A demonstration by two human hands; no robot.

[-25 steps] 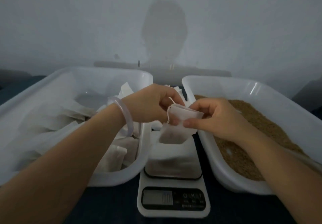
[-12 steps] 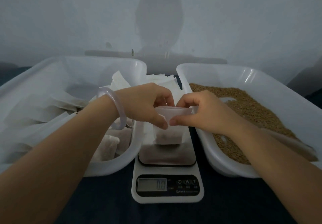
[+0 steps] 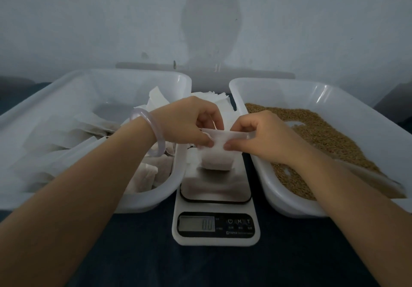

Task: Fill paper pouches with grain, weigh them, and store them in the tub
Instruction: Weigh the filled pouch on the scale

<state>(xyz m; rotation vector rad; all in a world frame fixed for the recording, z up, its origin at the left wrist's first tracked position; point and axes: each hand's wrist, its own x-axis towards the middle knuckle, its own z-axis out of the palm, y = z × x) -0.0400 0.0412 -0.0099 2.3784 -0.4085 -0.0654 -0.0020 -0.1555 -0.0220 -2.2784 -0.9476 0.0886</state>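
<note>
A white paper pouch (image 3: 217,156) hangs just above the steel platter of the kitchen scale (image 3: 215,199), its lower half bulging with grain. My left hand (image 3: 189,121) pinches the pouch's top edge on the left. My right hand (image 3: 260,137) pinches the same edge on the right, so the rim is stretched between both. The scale's display (image 3: 197,223) reads 0.0. A white tub (image 3: 89,130) on the left holds several filled pouches. Another white tub (image 3: 323,144) on the right holds brown grain (image 3: 321,135).
A stack of flat empty pouches (image 3: 215,99) lies behind the scale between the two tubs. A pale scoop handle (image 3: 365,170) pokes out of the grain under my right forearm. A dark cloth covers the table (image 3: 211,264). A grey wall stands close behind.
The pouch has come lower and nearer the scale platter, and both hands have moved to its top rim, pulling it flat and wide between them.
</note>
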